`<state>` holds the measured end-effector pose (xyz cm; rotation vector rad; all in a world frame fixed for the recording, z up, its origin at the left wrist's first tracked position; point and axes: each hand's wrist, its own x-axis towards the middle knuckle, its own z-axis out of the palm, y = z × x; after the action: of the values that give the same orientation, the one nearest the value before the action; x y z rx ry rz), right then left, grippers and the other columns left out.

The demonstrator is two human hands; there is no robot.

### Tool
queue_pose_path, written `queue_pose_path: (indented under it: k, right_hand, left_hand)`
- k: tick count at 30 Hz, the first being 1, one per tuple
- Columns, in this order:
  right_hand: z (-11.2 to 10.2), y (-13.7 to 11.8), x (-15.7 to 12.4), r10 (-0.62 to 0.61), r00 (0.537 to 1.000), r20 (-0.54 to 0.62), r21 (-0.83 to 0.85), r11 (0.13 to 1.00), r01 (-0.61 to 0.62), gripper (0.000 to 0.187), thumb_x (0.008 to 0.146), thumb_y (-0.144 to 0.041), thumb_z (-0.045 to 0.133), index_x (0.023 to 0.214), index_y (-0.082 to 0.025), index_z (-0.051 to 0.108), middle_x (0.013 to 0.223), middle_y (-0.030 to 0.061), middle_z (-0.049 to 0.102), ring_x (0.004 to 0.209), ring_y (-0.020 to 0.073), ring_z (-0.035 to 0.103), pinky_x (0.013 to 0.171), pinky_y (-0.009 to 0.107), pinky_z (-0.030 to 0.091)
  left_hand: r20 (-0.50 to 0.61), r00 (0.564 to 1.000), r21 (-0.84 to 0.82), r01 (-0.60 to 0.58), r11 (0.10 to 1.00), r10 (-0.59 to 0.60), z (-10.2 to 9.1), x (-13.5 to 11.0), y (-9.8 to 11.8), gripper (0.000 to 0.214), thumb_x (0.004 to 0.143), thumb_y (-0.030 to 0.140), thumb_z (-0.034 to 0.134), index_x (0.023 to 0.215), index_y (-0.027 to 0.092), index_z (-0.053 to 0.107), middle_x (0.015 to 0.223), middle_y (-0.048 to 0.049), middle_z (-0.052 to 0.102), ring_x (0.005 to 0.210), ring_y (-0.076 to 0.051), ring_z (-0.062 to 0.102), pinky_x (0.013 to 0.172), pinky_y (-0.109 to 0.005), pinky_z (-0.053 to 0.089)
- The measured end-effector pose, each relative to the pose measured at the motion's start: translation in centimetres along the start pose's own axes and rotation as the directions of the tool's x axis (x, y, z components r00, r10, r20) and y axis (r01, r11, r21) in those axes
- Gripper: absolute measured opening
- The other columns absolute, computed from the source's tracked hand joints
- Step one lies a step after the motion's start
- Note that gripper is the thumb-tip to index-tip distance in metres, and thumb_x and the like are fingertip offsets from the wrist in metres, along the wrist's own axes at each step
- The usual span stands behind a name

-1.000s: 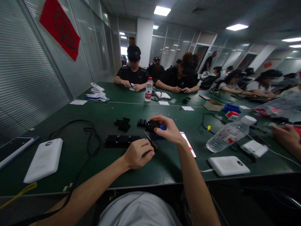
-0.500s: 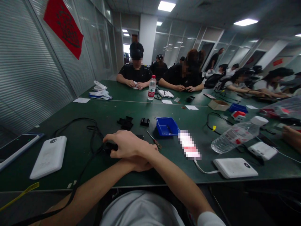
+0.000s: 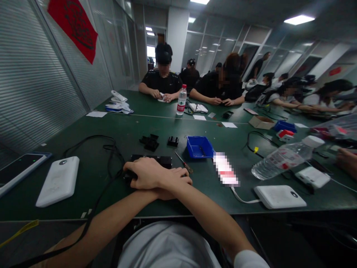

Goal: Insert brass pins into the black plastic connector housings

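My forearms are crossed at the table's near edge, the right one lying over the left. My right hand [image 3: 147, 169] rests at left on a black block-shaped device [image 3: 164, 160], its thumb and fingers curved around the device's left end. Most of that device is hidden under the hand. My left hand [image 3: 180, 176] lies beneath my right wrist, fingers stretched loosely to the right and apart from any tool. A small screwdriver [image 3: 183, 162] lies just beyond those fingers. Behind it are black plastic parts [image 3: 150, 142], a small black bracket [image 3: 173, 141] and a blue tray [image 3: 199, 148] holding small dark pieces.
At left are a white power bank [image 3: 58, 181], a phone [image 3: 23, 173] and a black cable [image 3: 110, 145]. To the right lie a lit phone [image 3: 225, 169], another power bank [image 3: 280, 196] and a tilted water bottle [image 3: 287, 158]. Co-workers [image 3: 163, 82] sit across the green table [image 3: 92, 156].
My left fingers have spread out slightly to the right, and more of the black device shows behind my hands. The view has shifted a little; my right hand stays on the device.
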<state>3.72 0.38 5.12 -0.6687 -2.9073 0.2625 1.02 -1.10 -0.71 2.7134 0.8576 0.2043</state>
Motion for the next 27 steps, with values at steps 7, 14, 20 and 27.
queue_pose_path:
  k: [7, 14, 20, 27]
  right_hand:
    - [0.2, -0.1, -0.5, 0.015, 1.000, -0.002, -0.004, 1.000, -0.015, 0.041, 0.086, -0.026, 0.062, 0.126, -0.024, 0.065, 0.108, 0.0080, 0.075, 0.088, 0.0260, 0.072, 0.064, 0.031, 0.048]
    - [0.2, 0.0, -0.7, 0.047, 0.999, 0.001, -0.022, 0.999, -0.047, 0.043, 0.086, -0.026, 0.065, 0.129, -0.024, 0.063, 0.107, 0.0079, 0.075, 0.087, 0.0268, 0.072, 0.064, 0.032, 0.050]
    - [0.2, 0.3, -0.8, 0.035, 0.999, 0.015, -0.015, 0.999, -0.035, 0.044, 0.086, -0.028, 0.065, 0.130, -0.024, 0.063, 0.106, 0.0088, 0.076, 0.087, 0.0277, 0.073, 0.065, 0.033, 0.050]
    - [-0.1, -0.2, -0.4, 0.054, 0.998, 0.031, 0.004, 0.999, -0.054, 0.046, 0.088, -0.026, 0.066, 0.133, -0.024, 0.062, 0.113, 0.0096, 0.075, 0.093, 0.0283, 0.073, 0.068, 0.033, 0.051]
  left_hand:
    - [-0.014, 1.000, 0.019, -0.013, 1.000, 0.014, -0.2, -0.1, 0.3, 0.025, 0.099, 0.022, 0.057, 0.122, 0.028, 0.066, 0.130, -0.0038, 0.059, 0.116, -0.023, 0.055, 0.103, -0.037, 0.045]
    - [0.010, 1.000, 0.049, -0.001, 0.999, 0.000, -1.0, -0.2, 0.8, 0.030, 0.097, 0.022, 0.058, 0.124, 0.029, 0.067, 0.128, -0.0039, 0.060, 0.110, -0.024, 0.057, 0.098, -0.037, 0.046]
    - [0.006, 1.000, 0.036, 0.004, 0.999, -0.004, -1.1, -0.3, 0.9, 0.030, 0.097, 0.024, 0.057, 0.124, 0.029, 0.068, 0.128, -0.0044, 0.060, 0.104, -0.024, 0.059, 0.095, -0.039, 0.047]
    - [0.026, 1.000, 0.008, 0.008, 1.000, -0.009, -1.4, -0.3, 0.9, 0.029, 0.099, 0.022, 0.054, 0.125, 0.027, 0.065, 0.134, -0.0051, 0.059, 0.121, -0.023, 0.056, 0.105, -0.037, 0.045]
